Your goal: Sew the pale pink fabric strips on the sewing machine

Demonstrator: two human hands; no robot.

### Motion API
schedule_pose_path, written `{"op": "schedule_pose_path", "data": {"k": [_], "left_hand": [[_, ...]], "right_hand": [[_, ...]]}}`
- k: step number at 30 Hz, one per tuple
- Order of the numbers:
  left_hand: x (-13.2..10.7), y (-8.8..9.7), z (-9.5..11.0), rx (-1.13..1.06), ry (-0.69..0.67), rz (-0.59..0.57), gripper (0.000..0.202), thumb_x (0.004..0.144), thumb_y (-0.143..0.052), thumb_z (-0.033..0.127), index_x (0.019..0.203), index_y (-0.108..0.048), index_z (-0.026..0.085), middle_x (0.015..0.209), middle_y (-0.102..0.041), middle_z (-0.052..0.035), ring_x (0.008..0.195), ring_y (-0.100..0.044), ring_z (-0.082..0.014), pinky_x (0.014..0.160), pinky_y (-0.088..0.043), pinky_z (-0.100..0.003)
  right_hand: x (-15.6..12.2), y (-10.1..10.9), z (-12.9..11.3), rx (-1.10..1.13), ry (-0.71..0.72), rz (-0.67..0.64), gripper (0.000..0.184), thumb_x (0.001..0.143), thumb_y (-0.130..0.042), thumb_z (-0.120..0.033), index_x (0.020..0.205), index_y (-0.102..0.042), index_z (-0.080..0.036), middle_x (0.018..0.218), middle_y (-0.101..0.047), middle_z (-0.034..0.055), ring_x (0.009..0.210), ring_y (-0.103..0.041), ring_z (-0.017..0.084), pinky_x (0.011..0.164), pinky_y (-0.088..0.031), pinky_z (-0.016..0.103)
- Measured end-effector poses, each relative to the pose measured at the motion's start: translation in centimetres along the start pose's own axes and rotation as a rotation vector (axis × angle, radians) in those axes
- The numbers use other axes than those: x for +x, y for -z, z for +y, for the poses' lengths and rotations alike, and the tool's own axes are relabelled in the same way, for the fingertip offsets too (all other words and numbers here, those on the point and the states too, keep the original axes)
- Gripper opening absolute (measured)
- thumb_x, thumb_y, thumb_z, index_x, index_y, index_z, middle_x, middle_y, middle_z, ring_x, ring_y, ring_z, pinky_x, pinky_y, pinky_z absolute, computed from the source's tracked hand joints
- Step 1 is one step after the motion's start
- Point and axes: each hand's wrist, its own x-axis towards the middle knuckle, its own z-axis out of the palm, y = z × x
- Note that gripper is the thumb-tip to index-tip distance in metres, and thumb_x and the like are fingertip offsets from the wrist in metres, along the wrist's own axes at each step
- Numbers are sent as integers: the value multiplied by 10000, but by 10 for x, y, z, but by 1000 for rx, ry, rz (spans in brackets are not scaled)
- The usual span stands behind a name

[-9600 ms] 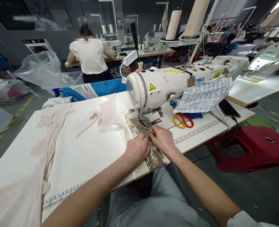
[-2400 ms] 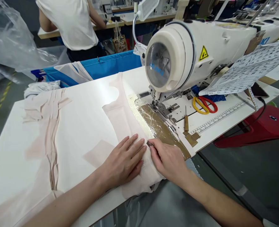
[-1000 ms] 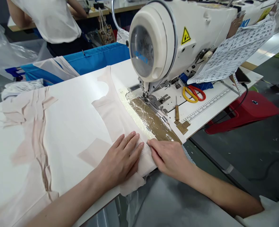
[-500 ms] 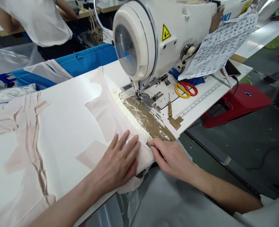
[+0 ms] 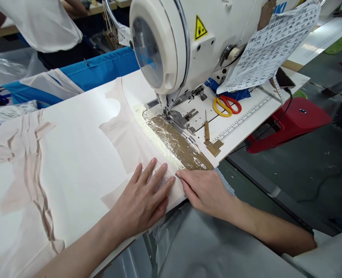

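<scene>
My left hand (image 5: 146,197) lies flat with fingers spread on a sheer pale pink fabric piece (image 5: 130,139), pressing it to the white table near its front edge. Just right of those fingertips, my right hand (image 5: 202,189) is closed in a pinch at the fabric's edge. A small grey metal tip (image 5: 178,176) pokes out from its thumb and forefinger; the rest is hidden by the hand, so its kind cannot be told. The fabric's curved edge runs beside a pale measuring strip (image 5: 156,135) toward the sewing machine (image 5: 165,46).
Brown clear-taped board (image 5: 182,144) covers the machine bed's front. Scissors (image 5: 227,106) and a wooden-handled awl (image 5: 206,129) lie right of the needle. More pink fabric (image 5: 33,166) is bunched at left. A red stool (image 5: 292,123) stands right; a person (image 5: 40,23) sits beyond.
The right hand and its metal tip have shifted slightly left, closer to my left fingers. Fabric that hung below the front edge no longer shows there. The whole view has shifted a little.
</scene>
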Motion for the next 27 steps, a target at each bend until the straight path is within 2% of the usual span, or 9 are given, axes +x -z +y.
{"op": "schedule_pose_path", "data": {"k": [4,7,13,18,23,27], "left_hand": [[1,2,1,9,-2,4,421,908,-453,253,1315,-535,183,1419,-502,-169,1369,-375,-423,1012,-407,-624],[-1,2,-3,18,3,-3,422,909,-466,272,1318,-536,199,1438,-492,-152,1366,-386,-408,1025,-406,-604],[-3,2,-19,91,129,77,436,935,-415,203,1359,-495,140,1419,-514,-167,1363,-413,-364,1075,-362,-596],[0,-3,-16,8,14,108,424,945,-415,176,1360,-494,139,1397,-552,-116,1351,-452,-258,1176,-271,-498],[1,-7,-12,29,7,96,400,940,-436,184,1322,-528,106,1401,-543,-140,1329,-473,-285,1137,-331,-500],[1,-6,-12,60,-17,98,405,943,-432,201,1322,-525,92,1392,-547,-157,1315,-484,-311,1083,-391,-500]], "right_hand": [[-16,17,8,27,5,-89,205,932,-391,-139,944,-586,-200,703,-677,24,597,-621,175,545,-355,277],[-21,22,13,41,-16,-112,214,945,-391,-162,972,-595,-221,748,-696,23,620,-626,174,554,-362,269],[14,2,9,-61,-16,-88,193,944,-420,-142,995,-598,-195,750,-694,33,672,-636,177,548,-343,256],[28,-7,7,-54,14,-20,195,958,-398,-140,1001,-586,-170,754,-699,36,678,-649,171,541,-323,260],[26,-10,8,21,-13,106,234,982,-337,-175,986,-570,-154,710,-675,15,619,-639,155,522,-297,273],[30,-11,6,11,-11,90,232,983,-334,-180,973,-564,-156,713,-679,19,635,-650,162,521,-283,274]]}}
